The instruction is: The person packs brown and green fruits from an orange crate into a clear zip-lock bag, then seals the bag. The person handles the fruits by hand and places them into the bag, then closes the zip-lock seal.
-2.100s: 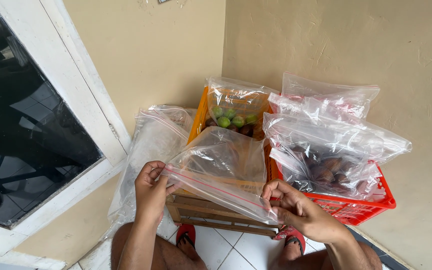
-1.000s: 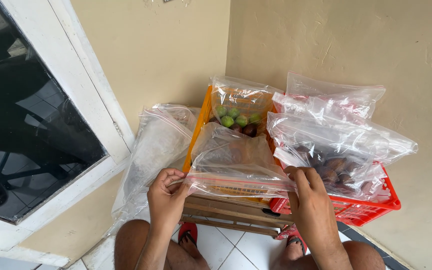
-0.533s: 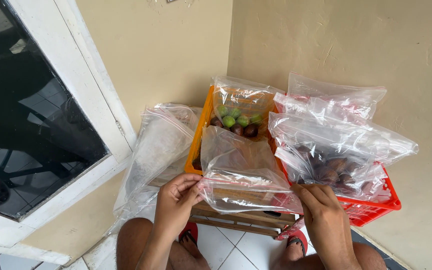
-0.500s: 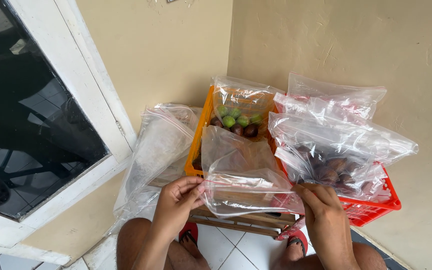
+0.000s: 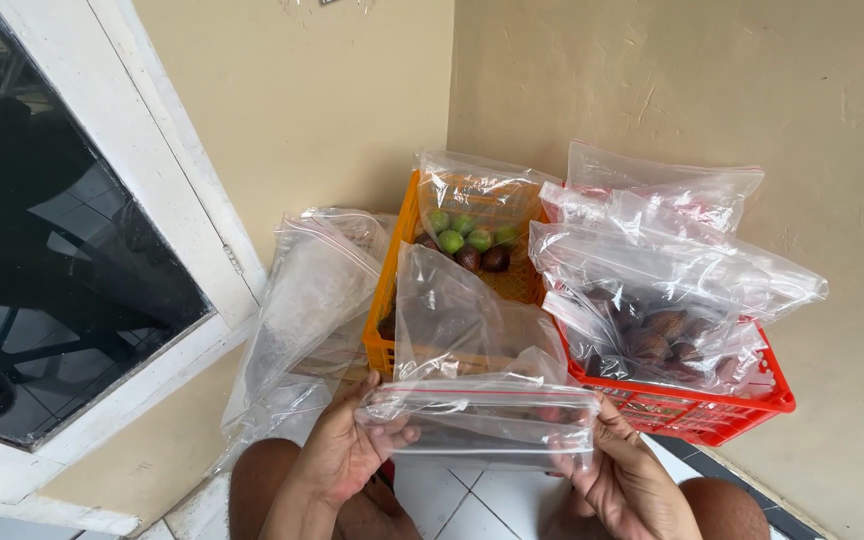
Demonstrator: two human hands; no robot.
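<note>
Clear plastic made up the empty zip bag (image 5: 482,415), held low and near above the tiled floor (image 5: 452,505), its long axis running left to right with the sealed strip level. The left hand (image 5: 347,455) pinched its left end, the right hand (image 5: 627,480) its right. Just beyond stood an orange crate (image 5: 397,290) of green fruit (image 5: 462,232) and a red crate (image 5: 722,410) of bagged brown fruit (image 5: 657,335).

Soft, even daylight, sharp throughout; faint glare on the plastic bags (image 5: 652,260), perhaps slight wide-angle bending at edges.
</note>
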